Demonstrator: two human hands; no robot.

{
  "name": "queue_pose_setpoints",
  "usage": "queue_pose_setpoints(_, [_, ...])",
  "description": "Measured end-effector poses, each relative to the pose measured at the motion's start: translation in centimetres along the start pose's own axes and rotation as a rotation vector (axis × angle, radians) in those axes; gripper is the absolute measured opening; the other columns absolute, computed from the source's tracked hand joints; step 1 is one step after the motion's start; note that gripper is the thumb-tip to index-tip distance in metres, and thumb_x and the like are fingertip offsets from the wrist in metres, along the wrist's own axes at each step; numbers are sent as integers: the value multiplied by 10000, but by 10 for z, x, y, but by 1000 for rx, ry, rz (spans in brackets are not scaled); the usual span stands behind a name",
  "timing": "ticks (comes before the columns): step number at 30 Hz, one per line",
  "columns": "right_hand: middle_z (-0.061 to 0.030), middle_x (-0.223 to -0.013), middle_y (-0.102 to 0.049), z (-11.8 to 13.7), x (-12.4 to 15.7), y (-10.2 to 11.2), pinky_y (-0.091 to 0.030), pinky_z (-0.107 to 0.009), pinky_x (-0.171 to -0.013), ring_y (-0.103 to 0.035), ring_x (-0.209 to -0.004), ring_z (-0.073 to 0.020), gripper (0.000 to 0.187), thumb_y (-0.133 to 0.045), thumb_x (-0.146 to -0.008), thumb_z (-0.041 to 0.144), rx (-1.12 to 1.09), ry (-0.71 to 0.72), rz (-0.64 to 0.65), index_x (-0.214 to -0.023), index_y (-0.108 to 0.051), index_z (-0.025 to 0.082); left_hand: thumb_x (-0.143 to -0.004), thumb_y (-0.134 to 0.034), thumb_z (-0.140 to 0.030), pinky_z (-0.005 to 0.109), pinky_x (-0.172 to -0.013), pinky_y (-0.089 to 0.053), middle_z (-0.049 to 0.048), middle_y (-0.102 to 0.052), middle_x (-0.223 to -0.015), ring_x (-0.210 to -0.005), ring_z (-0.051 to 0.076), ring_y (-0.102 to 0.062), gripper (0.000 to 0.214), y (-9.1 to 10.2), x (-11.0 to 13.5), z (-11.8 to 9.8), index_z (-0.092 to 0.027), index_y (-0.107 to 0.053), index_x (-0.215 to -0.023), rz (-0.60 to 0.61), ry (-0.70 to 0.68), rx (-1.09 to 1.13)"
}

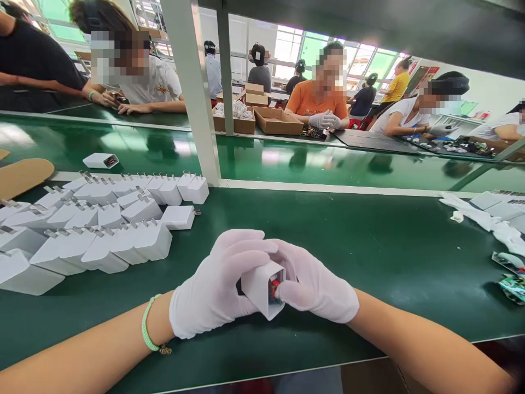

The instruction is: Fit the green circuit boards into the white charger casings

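A white charger housing [256, 287] is held above the green bench, its open end turned to the right. Red and dark parts show inside that opening. My left hand [217, 282], in a white glove, wraps round the housing from the left. From the other side my gloved right hand [318, 282] grips it too, with the thumb at the opening by the red part. To my left stand rows of white charger housings [141, 241] with metal prongs. One charger housing [178, 217] lies apart at the right end of the rows.
Circuit boards [512, 287] lie at the right edge, below white cloth gloves [471, 212] and more white housings [498, 205]. A white post [197, 93] rises beyond the bench. On the green belt [266, 153] sits one housing [100, 160]. Several co-workers sit across.
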State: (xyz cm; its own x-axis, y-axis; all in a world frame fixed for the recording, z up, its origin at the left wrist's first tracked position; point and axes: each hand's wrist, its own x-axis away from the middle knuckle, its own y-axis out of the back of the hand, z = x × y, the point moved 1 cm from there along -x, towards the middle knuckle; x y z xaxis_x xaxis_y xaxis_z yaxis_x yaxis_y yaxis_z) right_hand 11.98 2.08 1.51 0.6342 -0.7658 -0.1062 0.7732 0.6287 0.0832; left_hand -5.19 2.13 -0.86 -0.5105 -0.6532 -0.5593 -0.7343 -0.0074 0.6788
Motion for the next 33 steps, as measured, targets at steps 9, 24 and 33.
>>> queue_pose_setpoints(9, [-93,-1111,-602,-24,-5,9,-457,-399,-918,-582,-1017,-204,625,-618,-780,246,-280,-22,70,-1337,-357,140,-687,-718,-244,387,-769,-556,54,-639,-994,-880,215,-636,468,10,4,1,-257,-474,-1085,-38,-7,-175])
queue_pose_setpoints(24, [-140,-997,-682,-34,-18,43,-509,-346,-643,-672,-836,-293,473,-511,-814,442,1074,111,-170,-1174,-611,152,-876,-584,-277,400,-860,-501,53,-633,-988,-936,185,-605,167,-13,-182,112,-133,-607,-955,337,155,-719])
queue_pose_setpoints(33, [-146,-1126,-667,-44,-41,64,-486,-290,-529,-680,-895,-271,544,-458,-874,492,1262,102,-27,-1279,-558,143,-884,-579,-262,381,-832,-545,48,-695,-944,-877,178,-671,199,-22,-221,160,-143,-630,-1035,446,144,-729])
